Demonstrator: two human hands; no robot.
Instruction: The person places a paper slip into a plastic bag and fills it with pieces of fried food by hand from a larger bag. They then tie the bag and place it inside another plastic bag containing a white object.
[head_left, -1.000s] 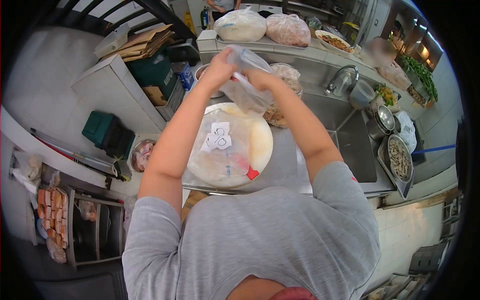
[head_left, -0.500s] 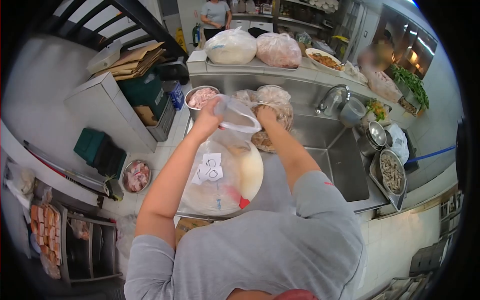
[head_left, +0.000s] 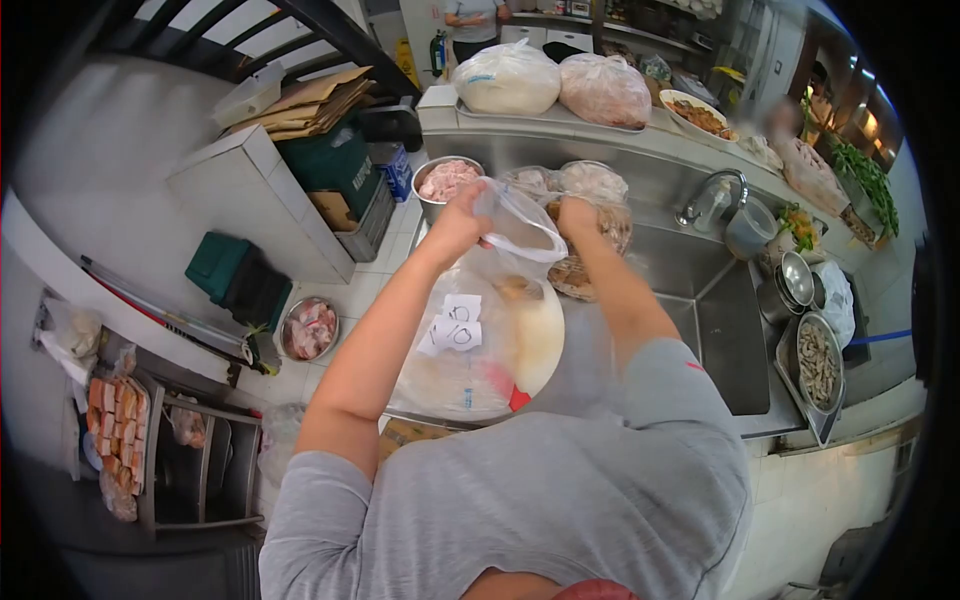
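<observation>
My left hand [head_left: 460, 226] is closed on the rim of a clear plastic bag [head_left: 526, 240], whose mouth is spread wide. The bag hangs over a round off-white board [head_left: 546, 335]. My right hand [head_left: 580, 219] reaches down into a second clear bag [head_left: 613, 232] with brown pieces of food in it; its fingers are hidden there. Handwritten white paper labels [head_left: 453, 335] lie on the plastic over the board, near a small red object [head_left: 519, 400]. Beyond my left hand stands a metal pot [head_left: 423, 208] of pale pink raw meat [head_left: 448, 180].
The steel sink [head_left: 728, 340] lies to the right, with a faucet [head_left: 725, 176] behind. A bowl of grey strips [head_left: 818, 365] sits at its right end. Two full bags [head_left: 508, 78] rest on the ledge ahead. A bowl of meat [head_left: 310, 328] is on the floor at left. Another person [head_left: 474, 20] stands far back.
The whole view has shifted, so the scene sits further right. My left hand still grips the bag rim, and my right hand stays at the bag of brown pieces.
</observation>
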